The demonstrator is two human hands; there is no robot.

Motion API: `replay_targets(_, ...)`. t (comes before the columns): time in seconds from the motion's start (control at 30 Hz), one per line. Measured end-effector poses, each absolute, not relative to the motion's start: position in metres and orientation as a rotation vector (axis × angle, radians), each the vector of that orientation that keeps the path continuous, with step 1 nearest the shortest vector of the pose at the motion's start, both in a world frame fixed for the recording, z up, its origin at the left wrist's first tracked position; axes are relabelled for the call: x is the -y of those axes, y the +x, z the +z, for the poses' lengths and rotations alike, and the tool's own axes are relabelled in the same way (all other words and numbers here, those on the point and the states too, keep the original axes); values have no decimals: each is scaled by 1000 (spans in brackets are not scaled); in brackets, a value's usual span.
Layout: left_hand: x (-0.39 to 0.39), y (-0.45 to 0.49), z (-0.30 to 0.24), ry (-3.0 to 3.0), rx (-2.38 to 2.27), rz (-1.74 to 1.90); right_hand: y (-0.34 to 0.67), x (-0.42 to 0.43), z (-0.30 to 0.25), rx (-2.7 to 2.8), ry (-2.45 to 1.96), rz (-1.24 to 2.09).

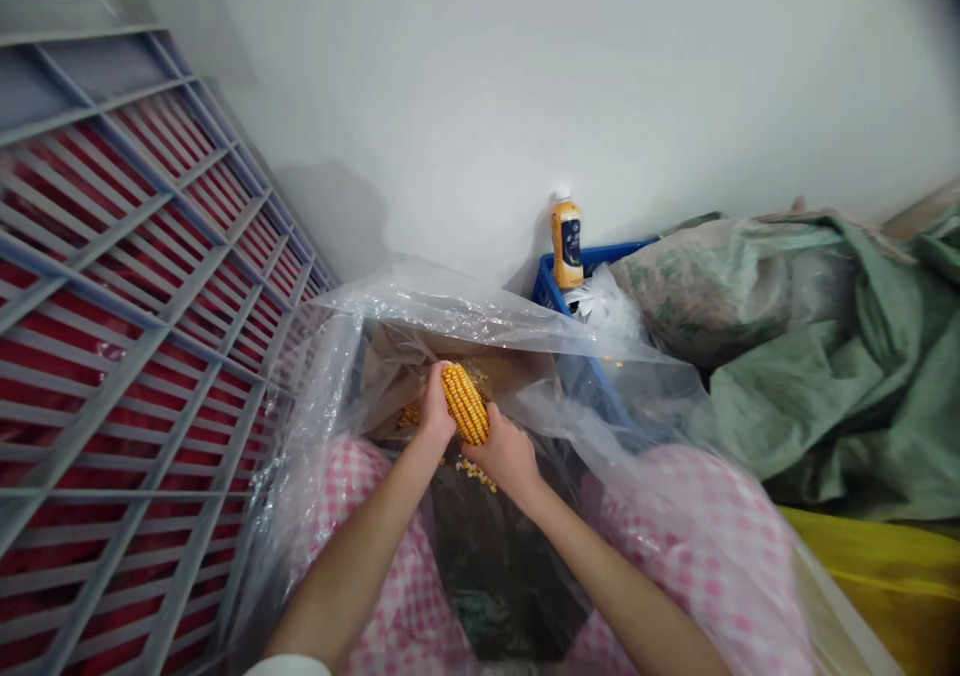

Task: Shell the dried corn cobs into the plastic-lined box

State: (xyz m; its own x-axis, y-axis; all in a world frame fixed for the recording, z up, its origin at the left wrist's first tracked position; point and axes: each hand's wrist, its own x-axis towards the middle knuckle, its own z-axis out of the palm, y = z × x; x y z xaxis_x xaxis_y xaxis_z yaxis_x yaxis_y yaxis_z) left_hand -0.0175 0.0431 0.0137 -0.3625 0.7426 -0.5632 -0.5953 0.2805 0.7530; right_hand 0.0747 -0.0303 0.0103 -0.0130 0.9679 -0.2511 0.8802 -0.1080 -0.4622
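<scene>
Between my two hands is a yellow ear of corn [465,403], tilted, with its rows of kernels facing up. My left hand [436,408] is closed around its upper left end. Wrapped on the lower right end is my right hand [508,458], its thumb side against the kernels. Beneath them, loose corn kernels [475,474] lie in a box [517,364] lined with a clear plastic sheet [442,301]. More kernels show behind my left hand. The undersides of the ear and most fingertips are hidden.
A grey plastic crate [150,326] with red behind its slats stands at left. On the right are a blue basket [615,253], an orange drink bottle [567,241], green sacks [817,406] and a yellow bag [885,576]. The plastic sheet drapes over my pink checked knees. A white wall stands behind.
</scene>
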Motion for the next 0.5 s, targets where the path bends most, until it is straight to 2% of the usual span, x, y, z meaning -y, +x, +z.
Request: replay_targets(0.5,-44,-18,16,38,-1230,1359,75,32,7,1965,-2061,785)
